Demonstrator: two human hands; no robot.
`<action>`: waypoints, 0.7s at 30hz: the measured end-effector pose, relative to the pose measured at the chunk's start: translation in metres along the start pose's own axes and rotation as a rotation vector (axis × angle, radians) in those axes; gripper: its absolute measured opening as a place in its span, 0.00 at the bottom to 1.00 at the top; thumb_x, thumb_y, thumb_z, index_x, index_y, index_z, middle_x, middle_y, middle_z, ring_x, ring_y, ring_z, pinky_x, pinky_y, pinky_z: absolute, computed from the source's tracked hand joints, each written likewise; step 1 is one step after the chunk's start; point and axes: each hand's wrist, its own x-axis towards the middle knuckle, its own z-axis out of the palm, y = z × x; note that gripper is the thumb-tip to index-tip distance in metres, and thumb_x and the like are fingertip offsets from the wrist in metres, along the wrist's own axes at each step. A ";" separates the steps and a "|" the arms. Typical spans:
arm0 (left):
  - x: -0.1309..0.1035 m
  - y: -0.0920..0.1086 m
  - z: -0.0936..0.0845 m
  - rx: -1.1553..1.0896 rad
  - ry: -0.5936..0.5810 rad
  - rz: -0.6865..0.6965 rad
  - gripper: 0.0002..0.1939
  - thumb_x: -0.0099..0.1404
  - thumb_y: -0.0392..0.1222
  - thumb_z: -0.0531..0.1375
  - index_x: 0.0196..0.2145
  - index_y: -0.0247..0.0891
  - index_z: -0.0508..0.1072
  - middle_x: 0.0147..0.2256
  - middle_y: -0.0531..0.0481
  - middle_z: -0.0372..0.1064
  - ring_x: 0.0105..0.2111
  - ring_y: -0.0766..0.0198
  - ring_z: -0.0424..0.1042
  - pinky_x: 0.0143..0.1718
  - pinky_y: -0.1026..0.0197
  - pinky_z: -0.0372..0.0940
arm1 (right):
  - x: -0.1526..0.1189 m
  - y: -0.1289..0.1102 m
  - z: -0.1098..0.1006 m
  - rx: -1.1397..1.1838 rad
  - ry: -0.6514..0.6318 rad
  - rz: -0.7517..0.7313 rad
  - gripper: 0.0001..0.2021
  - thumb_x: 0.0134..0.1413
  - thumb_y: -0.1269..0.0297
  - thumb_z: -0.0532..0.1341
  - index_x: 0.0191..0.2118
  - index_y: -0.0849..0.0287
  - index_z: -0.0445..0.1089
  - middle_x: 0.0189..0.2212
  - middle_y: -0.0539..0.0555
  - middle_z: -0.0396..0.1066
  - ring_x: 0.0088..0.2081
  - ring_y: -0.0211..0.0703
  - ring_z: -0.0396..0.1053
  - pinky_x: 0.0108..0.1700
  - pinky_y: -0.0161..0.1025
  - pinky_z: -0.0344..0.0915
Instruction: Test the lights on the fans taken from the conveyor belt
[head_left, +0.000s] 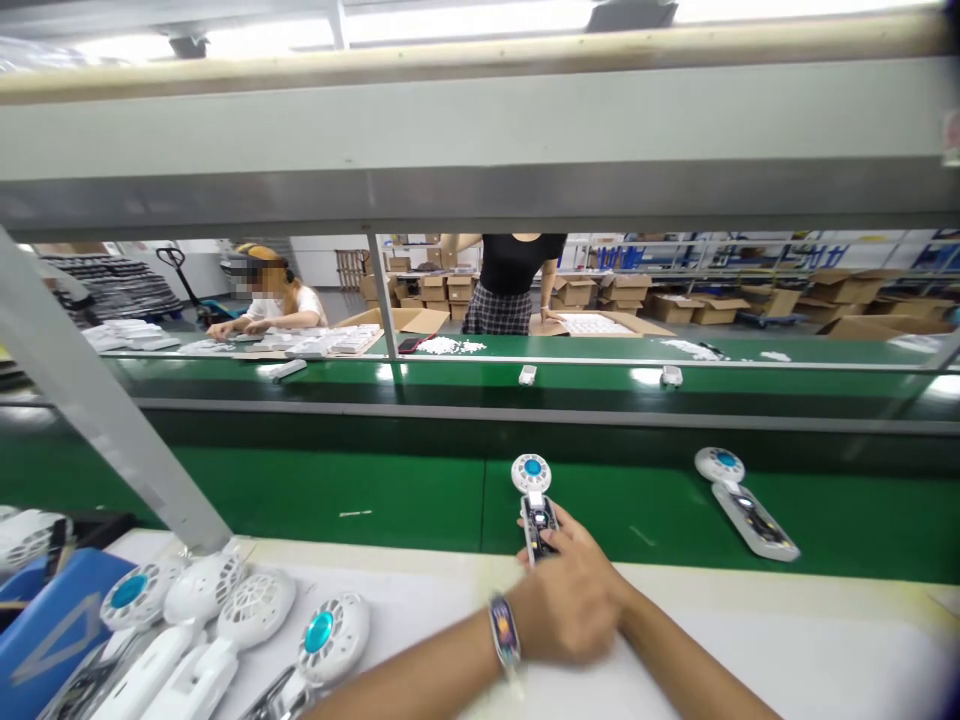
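My right hand (583,545) is closed around the open handle of a white handheld fan (531,474), with fingertips showing along the handle's left side. The fan has a round slotted head with a blue centre, and circuitry is exposed in its handle. My left hand (566,612), with a band on its wrist, crosses in front of my right wrist, close to the handle's lower end. Motion smears it, and I cannot make out its fingers. To the right, a second handheld fan (756,522) with an uncovered handle lies on the green conveyor belt (420,495).
Several white fans (257,607) crowd the pale bench at lower left, beside a blue bin (64,625). A slanted metal post (112,400) rises at left; a beam (480,130) spans above. Two people are across the line, with small white parts (450,346) on the far worktop.
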 end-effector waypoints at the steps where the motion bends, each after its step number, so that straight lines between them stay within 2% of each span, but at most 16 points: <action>1: 0.011 -0.027 -0.011 0.066 0.123 -0.040 0.17 0.64 0.47 0.52 0.46 0.35 0.66 0.43 0.43 0.65 0.39 0.58 0.66 0.39 0.48 0.66 | 0.001 0.000 -0.002 0.003 0.014 -0.023 0.23 0.41 0.62 0.67 0.45 0.57 0.61 0.37 0.53 0.72 0.34 0.45 0.72 0.37 0.41 0.66; 3: 0.030 -0.078 -0.030 0.063 0.277 -0.065 0.12 0.64 0.41 0.51 0.43 0.34 0.67 0.41 0.43 0.66 0.40 0.58 0.66 0.42 0.48 0.64 | 0.003 0.001 -0.004 0.019 0.044 -0.055 0.24 0.42 0.62 0.66 0.47 0.55 0.59 0.35 0.50 0.72 0.39 0.45 0.71 0.42 0.40 0.65; 4: 0.036 -0.099 -0.037 0.065 0.356 -0.082 0.11 0.64 0.38 0.50 0.42 0.34 0.67 0.40 0.41 0.66 0.41 0.57 0.66 0.43 0.48 0.63 | 0.003 0.002 -0.004 0.026 0.056 -0.058 0.26 0.42 0.61 0.66 0.48 0.54 0.57 0.34 0.49 0.71 0.38 0.45 0.71 0.41 0.41 0.65; 5: 0.040 -0.114 -0.042 0.064 0.429 -0.104 0.12 0.64 0.36 0.48 0.43 0.32 0.66 0.40 0.39 0.65 0.43 0.55 0.65 0.45 0.46 0.63 | 0.003 0.003 -0.004 0.032 0.063 -0.053 0.27 0.42 0.61 0.66 0.48 0.54 0.55 0.32 0.48 0.71 0.36 0.46 0.72 0.39 0.43 0.66; 7: 0.041 -0.131 -0.047 0.049 0.530 -0.161 0.17 0.63 0.32 0.45 0.48 0.31 0.62 0.45 0.37 0.62 0.47 0.55 0.62 0.48 0.46 0.61 | 0.003 0.003 -0.004 0.031 0.062 -0.027 0.29 0.43 0.60 0.66 0.49 0.53 0.53 0.30 0.48 0.70 0.32 0.48 0.73 0.34 0.45 0.67; 10: 0.038 -0.133 -0.044 0.008 0.554 -0.232 0.25 0.60 0.26 0.44 0.55 0.35 0.55 0.52 0.38 0.55 0.52 0.57 0.59 0.51 0.50 0.61 | 0.000 0.003 -0.004 0.008 -0.007 0.008 0.29 0.44 0.61 0.66 0.50 0.54 0.52 0.31 0.49 0.70 0.30 0.47 0.73 0.32 0.44 0.67; 14: 0.039 -0.130 -0.035 -0.117 0.360 -0.277 0.36 0.54 0.21 0.46 0.59 0.44 0.52 0.61 0.44 0.42 0.57 0.55 0.53 0.54 0.52 0.58 | -0.002 0.001 -0.004 0.001 -0.096 0.043 0.32 0.45 0.62 0.66 0.53 0.54 0.49 0.33 0.51 0.70 0.31 0.46 0.73 0.35 0.45 0.68; 17: 0.040 -0.131 -0.032 -0.156 0.286 -0.290 0.37 0.54 0.21 0.46 0.59 0.45 0.51 0.63 0.45 0.35 0.59 0.53 0.49 0.56 0.51 0.56 | -0.003 0.000 -0.004 0.003 -0.112 0.043 0.32 0.45 0.63 0.66 0.53 0.54 0.49 0.37 0.52 0.69 0.35 0.48 0.73 0.37 0.46 0.68; 21: 0.040 -0.131 -0.032 -0.162 0.280 -0.310 0.37 0.54 0.21 0.46 0.60 0.45 0.50 0.63 0.45 0.34 0.60 0.54 0.48 0.56 0.52 0.54 | -0.003 -0.001 -0.003 -0.005 -0.125 0.042 0.31 0.45 0.63 0.66 0.53 0.54 0.50 0.37 0.53 0.70 0.36 0.48 0.73 0.37 0.46 0.68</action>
